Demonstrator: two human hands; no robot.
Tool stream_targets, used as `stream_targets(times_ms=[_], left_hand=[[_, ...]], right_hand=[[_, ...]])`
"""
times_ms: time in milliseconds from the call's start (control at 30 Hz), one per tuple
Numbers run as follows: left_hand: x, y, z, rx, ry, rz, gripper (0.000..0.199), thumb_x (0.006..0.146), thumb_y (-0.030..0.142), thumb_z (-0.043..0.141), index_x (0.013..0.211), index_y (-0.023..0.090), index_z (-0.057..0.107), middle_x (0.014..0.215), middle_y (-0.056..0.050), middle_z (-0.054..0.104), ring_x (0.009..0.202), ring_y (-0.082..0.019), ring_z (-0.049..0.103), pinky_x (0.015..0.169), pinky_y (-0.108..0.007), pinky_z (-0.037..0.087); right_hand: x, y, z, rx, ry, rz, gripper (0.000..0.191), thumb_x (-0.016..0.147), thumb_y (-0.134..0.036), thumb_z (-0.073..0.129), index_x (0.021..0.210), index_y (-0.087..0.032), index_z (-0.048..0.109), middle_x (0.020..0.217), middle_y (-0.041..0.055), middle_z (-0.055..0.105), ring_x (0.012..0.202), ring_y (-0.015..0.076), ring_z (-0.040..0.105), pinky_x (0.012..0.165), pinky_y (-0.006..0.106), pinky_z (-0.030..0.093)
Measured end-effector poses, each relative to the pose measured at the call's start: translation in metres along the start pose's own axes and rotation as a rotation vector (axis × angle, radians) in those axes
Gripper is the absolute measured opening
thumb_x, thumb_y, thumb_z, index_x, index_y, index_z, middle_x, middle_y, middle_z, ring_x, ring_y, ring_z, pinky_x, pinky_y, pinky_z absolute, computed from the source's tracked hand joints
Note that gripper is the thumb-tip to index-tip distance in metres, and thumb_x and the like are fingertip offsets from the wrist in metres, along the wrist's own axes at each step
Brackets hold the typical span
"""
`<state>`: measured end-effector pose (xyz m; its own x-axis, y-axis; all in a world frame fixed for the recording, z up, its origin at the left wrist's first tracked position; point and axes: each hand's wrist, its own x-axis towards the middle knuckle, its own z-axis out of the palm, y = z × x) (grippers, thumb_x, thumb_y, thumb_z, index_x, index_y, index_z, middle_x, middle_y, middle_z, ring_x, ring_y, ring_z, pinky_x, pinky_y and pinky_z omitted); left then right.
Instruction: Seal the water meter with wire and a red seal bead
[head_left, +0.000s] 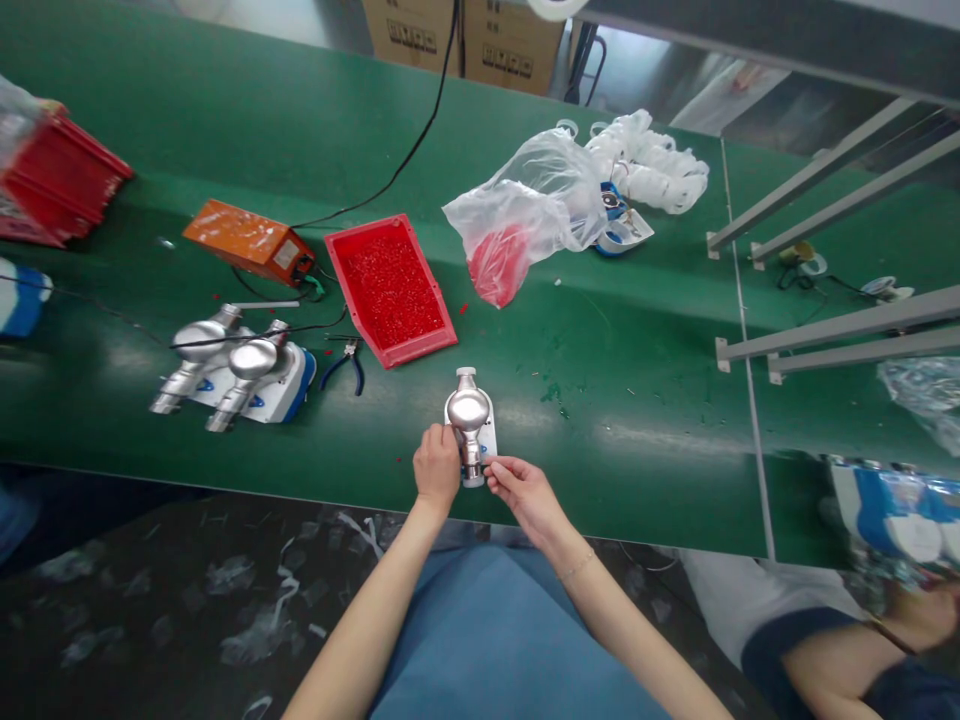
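A silver metal fitting with a round domed body and a pipe end at top and bottom lies on a white base near the table's front edge. It looks like a meter or valve body. My left hand is closed against its left side, the fingers curled and partly hidden. On the other side, beside the lower pipe end, the thumb and forefinger of my right hand are pinched together. What they hold, if anything, is too small to make out.
Left of my hands are two similar silver fittings, blue-handled cutters, an orange box with cables and a red tray of tiny red pieces. Behind lies a plastic bag. Metal posts and another person's arm are at right.
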<state>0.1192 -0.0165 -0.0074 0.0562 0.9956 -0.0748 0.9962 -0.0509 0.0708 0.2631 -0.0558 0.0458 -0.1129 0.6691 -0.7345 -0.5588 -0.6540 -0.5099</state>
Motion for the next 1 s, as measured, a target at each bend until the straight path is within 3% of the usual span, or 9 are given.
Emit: stream_targets(times_ms=[300,533,667,833,900,1000], left_hand=[[-0.008,0.000,0.007,-0.012,0.043,0.029,0.019,0.088,0.017,0.037,0.091,0.015,0.056,0.079,-0.006,0.050,0.078,-0.019,0.046,0.060,-0.028,0.034],[-0.006,0.001,0.007,-0.031,0.063,-0.042,0.021,0.089,0.018,0.036,0.084,0.015,0.057,0.079,-0.007,0.051,0.078,-0.018,0.048,0.060,-0.027,0.033],[-0.011,0.004,0.003,-0.062,0.024,-0.044,0.025,0.089,0.019,0.035,0.098,0.014,0.058,0.082,-0.009,0.053,0.080,-0.020,0.049,0.061,-0.027,0.034],[-0.028,-0.003,-0.015,-0.039,-0.085,-0.054,0.041,0.085,0.014,0.036,0.125,0.018,0.047,0.082,-0.010,0.057,0.085,-0.024,0.049,0.064,-0.032,0.039],[-0.033,-0.008,-0.029,-0.095,-0.088,-0.040,0.038,0.085,0.015,0.038,0.121,0.019,0.052,0.082,-0.010,0.059,0.085,-0.024,0.049,0.067,-0.033,0.041],[-0.039,-0.009,-0.052,-0.403,-0.018,0.072,0.028,0.087,0.021,0.041,0.107,0.020,0.061,0.086,-0.008,0.061,0.084,-0.019,0.052,0.075,-0.032,0.044]], right_hand=[[-0.004,0.000,-0.001,0.010,-0.018,0.025,0.032,0.067,-0.028,0.073,0.095,-0.011,0.069,0.086,0.0075,0.068,0.072,0.0091,0.061,0.077,0.023,0.047],[-0.009,0.001,-0.002,0.003,-0.002,0.028,0.033,0.065,-0.028,0.074,0.094,-0.011,0.068,0.085,0.0076,0.069,0.071,0.0094,0.061,0.077,0.024,0.048],[-0.009,0.001,-0.004,0.004,0.012,0.023,0.030,0.066,-0.027,0.074,0.090,-0.011,0.068,0.083,0.0067,0.068,0.068,0.0082,0.060,0.072,0.021,0.048],[-0.006,0.003,-0.011,0.100,-0.022,0.064,0.026,0.064,-0.027,0.076,0.083,-0.011,0.066,0.073,0.0026,0.063,0.060,0.0055,0.053,0.059,0.018,0.045],[-0.005,0.005,-0.013,0.173,-0.070,0.099,0.025,0.064,-0.027,0.076,0.081,-0.011,0.065,0.072,0.0014,0.060,0.058,0.0045,0.050,0.056,0.018,0.042],[-0.005,0.006,-0.013,0.250,-0.148,0.143,0.024,0.066,-0.027,0.076,0.079,-0.011,0.063,0.071,0.0003,0.057,0.055,0.0029,0.045,0.054,0.017,0.039]])
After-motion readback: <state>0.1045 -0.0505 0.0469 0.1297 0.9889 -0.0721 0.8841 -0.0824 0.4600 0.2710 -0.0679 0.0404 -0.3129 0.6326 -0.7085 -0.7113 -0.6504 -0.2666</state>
